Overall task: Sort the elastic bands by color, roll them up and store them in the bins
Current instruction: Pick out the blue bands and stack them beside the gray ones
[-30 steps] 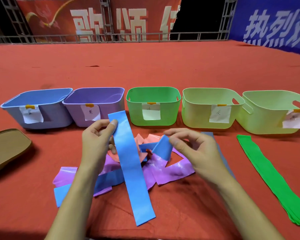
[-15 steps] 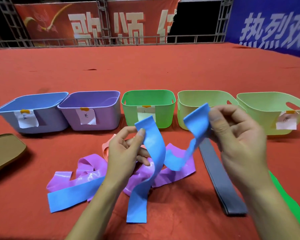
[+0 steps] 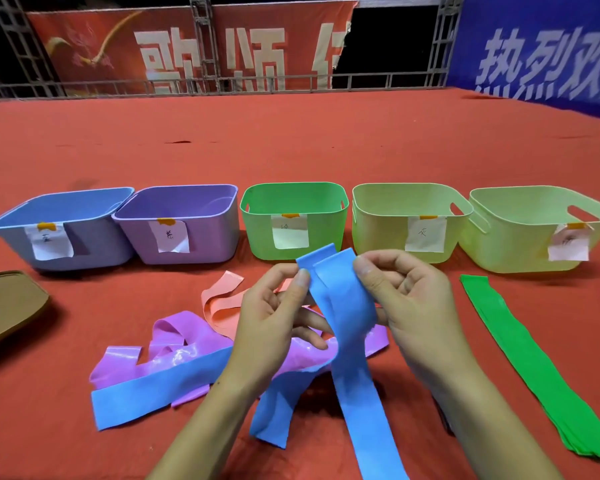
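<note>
Blue band (image 3: 343, 306) sits mid-frame, both ends pinched together: left hand (image 3: 274, 317) grasping one end, right hand (image 3: 406, 299) the other. I'd square those ends flush before rolling tightly, then carry it to the blue bin (image 3: 11, 233) at left.

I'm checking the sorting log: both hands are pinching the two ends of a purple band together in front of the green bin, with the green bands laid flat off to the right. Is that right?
Not quite: the band is blue, not purple. The head view shows the left hand and right hand pinching the ends of the blue band together in front of the green bin; the purple bands lie on the cloth. The green bands do lie flat on the right.
</note>
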### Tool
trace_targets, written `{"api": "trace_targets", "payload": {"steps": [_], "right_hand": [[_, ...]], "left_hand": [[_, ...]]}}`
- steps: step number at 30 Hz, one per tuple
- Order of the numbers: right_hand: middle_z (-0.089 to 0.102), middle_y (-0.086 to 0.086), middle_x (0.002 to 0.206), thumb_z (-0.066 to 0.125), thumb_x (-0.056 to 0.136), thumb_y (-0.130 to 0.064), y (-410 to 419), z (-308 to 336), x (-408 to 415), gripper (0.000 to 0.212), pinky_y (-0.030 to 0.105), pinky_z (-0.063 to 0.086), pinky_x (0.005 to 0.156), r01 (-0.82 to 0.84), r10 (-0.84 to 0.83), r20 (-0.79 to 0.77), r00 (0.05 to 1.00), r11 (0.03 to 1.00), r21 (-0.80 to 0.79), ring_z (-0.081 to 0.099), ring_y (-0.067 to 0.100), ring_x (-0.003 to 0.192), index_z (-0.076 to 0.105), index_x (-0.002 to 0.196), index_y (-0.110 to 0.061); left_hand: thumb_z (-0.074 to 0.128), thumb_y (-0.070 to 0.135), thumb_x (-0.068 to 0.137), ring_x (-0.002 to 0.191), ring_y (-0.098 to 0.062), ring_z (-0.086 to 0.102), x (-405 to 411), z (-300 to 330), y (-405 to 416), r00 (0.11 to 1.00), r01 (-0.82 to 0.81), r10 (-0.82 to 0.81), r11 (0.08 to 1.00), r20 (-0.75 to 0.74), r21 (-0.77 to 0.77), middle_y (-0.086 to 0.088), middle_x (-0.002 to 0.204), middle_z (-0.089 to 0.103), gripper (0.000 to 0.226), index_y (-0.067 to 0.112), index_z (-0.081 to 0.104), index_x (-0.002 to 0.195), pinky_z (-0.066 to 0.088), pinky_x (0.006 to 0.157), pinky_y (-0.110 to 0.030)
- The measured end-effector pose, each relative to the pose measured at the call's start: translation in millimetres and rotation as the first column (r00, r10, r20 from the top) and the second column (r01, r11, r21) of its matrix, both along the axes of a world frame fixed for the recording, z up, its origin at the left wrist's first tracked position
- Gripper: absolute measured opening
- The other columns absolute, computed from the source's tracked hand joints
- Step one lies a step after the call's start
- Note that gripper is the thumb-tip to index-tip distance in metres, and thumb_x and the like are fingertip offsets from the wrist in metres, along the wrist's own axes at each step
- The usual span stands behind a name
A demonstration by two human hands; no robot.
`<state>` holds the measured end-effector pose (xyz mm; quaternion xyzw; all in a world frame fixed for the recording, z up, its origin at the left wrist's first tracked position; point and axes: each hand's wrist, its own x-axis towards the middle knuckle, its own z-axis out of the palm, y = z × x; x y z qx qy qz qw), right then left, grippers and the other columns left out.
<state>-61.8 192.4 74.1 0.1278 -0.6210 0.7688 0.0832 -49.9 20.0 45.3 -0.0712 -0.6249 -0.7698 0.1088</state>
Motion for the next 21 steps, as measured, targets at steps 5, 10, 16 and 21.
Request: {"api": "trace_targets", "payload": {"steps": [5, 10, 16, 21], "right_hand": [[0.078, 0.015, 0.081, 0.074, 0.091, -0.026, -5.1, -4.5, 0.6, 0.02, 0.042, 0.048, 0.075, 0.032, -0.032, 0.0, 0.999, 0.999, 0.023, 0.063, 0.018, 0.076, 0.073, 0.099, -0.008], [0.078, 0.02, 0.081, 0.074, 0.097, -0.022, -8.0, -13.5, -1.5, 0.012, 0.043, 0.048, 0.075, 0.11, -0.109, -0.025, 0.994, 0.993, 0.038, 0.063, 0.022, 0.076, 0.073, 0.1, -0.01], [0.075, 0.019, 0.073, 0.074, 0.098, -0.023, -9.6, -15.8, -0.2, 0.01, 0.035, 0.044, 0.066, 0.182, -0.18, -0.044, 0.983, 0.982, 0.053, 0.055, 0.016, 0.07, 0.072, 0.096, -0.013], [0.077, 0.007, 0.07, 0.075, 0.098, -0.021, -12.2, -20.2, -2.0, 0.008, 0.032, 0.05, 0.063, 0.246, -0.241, -0.064, 0.968, 0.966, 0.083, 0.062, 0.014, 0.066, 0.072, 0.093, -0.015]], "left_hand": [[0.06, 0.033, 0.099, 0.054, -0.029, 0.069, 2.5, 1.2, 1.0, 1.0, 0.031, -0.031, 0.999, 0.001, -0.007, -0.006, 0.073, 0.052, 0.026, 0.007, 0.061, 0.104, 0.058, 0.045, -0.033], [0.051, 0.026, 0.106, 0.06, -0.029, 0.072, 6.0, 2.8, 3.0, 0.995, 0.08, -0.084, 0.994, -0.047, -0.076, -0.006, 0.075, 0.066, 0.02, 0.01, 0.063, 0.11, 0.06, 0.047, -0.034], [0.055, 0.027, 0.11, 0.063, -0.028, 0.073, 8.3, -0.2, 6.6, 0.994, 0.065, -0.074, 0.991, -0.082, -0.117, -0.006, 0.082, 0.073, 0.02, 0.011, 0.064, 0.117, 0.06, 0.049, -0.035], [0.055, 0.041, 0.105, 0.065, -0.031, 0.07, 7.1, -3.9, 9.5, 0.995, 0.035, -0.047, 0.991, -0.088, -0.127, -0.021, 0.084, 0.067, 0.023, 0.023, 0.068, 0.106, 0.06, 0.052, -0.038]]}}
